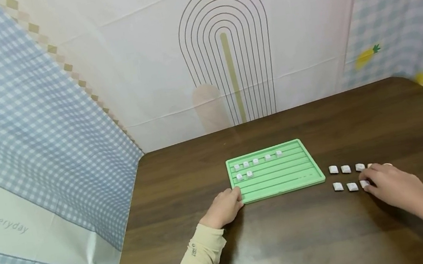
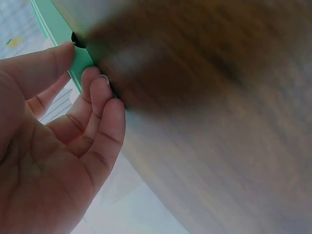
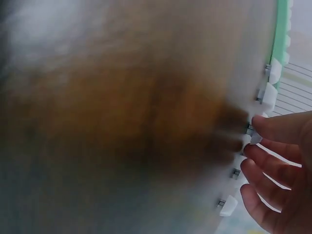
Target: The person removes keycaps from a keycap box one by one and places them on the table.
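Patterned cloth [image 1: 152, 67] hangs behind the brown surface [image 1: 292, 234]. The left hand [image 1: 224, 207], fingers curled, grips the near corner of the green tray [image 1: 280, 182], which lies beyond it and to its right (seven keycaps [image 1: 255, 161] sit inside). The right hand [image 1: 398, 186] pinches a white keycap [image 1: 364, 183] between thumb and finger, loose keycaps [image 1: 345, 169] to its left. Its fingertips partly cover the pinched one; pale bits [image 1: 370, 165] behind its knuckles are too hidden to identify.

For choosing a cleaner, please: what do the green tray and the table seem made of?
The green tray is probably plastic, smooth: even colour, moulded-looking ridges. The table looks slightly glossy, wood or laminate; brown grain and pale reflections leave this open.
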A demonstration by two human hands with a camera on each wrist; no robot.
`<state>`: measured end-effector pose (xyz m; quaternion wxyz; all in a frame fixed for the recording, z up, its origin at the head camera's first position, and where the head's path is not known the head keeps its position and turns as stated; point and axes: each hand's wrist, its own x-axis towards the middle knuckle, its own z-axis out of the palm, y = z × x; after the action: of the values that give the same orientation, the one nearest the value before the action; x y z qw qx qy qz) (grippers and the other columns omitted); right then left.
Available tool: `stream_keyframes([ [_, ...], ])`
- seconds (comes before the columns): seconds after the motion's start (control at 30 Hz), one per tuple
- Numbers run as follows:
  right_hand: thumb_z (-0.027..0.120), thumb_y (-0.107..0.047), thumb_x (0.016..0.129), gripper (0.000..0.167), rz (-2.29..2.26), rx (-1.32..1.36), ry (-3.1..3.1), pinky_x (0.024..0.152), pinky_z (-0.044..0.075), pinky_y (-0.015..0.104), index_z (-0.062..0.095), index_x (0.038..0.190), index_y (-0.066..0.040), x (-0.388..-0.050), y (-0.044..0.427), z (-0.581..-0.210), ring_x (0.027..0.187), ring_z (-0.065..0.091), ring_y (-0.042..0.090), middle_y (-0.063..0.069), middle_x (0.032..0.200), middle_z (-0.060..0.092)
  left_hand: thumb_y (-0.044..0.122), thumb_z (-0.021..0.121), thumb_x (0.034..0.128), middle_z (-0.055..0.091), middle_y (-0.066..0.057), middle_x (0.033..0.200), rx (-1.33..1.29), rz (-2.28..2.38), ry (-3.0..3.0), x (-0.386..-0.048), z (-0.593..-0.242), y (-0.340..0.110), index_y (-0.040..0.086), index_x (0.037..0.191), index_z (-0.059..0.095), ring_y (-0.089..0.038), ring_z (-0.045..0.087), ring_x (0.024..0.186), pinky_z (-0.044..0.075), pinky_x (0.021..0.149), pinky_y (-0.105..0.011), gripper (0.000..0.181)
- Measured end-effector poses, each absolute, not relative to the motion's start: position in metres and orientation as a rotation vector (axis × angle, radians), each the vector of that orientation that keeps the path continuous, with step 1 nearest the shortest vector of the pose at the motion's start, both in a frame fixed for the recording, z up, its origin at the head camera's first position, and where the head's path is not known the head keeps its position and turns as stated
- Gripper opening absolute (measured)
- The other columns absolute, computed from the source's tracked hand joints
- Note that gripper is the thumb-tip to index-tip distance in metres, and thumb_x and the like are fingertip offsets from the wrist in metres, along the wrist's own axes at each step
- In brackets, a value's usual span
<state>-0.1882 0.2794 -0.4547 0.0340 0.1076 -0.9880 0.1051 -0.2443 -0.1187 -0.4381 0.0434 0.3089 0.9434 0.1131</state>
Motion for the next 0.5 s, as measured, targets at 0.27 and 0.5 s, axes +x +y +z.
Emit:
stream_keyframes([
  [0.27, 0.07, -0.019, 0.078, 0.032, 0.409, 0.399, -2.914, 0.06, 0.049, 0.043, 0.063, 0.108, -0.009, -0.207, 0.243, -0.424, 0.096, 0.057, 0.033, 0.012, 0.106, 0.062, 0.014, 0.058, 0.0909, 0.052, -0.002, 0.076, 0.959, 0.306, 2.891, -0.244, -0.436, -0.119, 0.01, 0.086, 0.047, -0.014, 0.048, 0.068, 0.038, 0.062, -0.022, 0.012],
  [0.5, 0.069, -0.02, 0.081, 0.026, 0.524, 0.614, -2.832, 0.079, 0.049, 0.047, 0.065, 0.105, -0.012, -0.255, 0.152, -0.431, 0.107, 0.056, 0.031, 0.008, 0.11, 0.063, 0.014, 0.057, 0.0916, 0.052, -0.002, 0.078, 0.937, 0.311, 2.869, -0.244, -0.437, -0.118, 0.011, 0.087, 0.048, -0.012, 0.047, 0.067, 0.038, 0.061, -0.021, 0.01],
])
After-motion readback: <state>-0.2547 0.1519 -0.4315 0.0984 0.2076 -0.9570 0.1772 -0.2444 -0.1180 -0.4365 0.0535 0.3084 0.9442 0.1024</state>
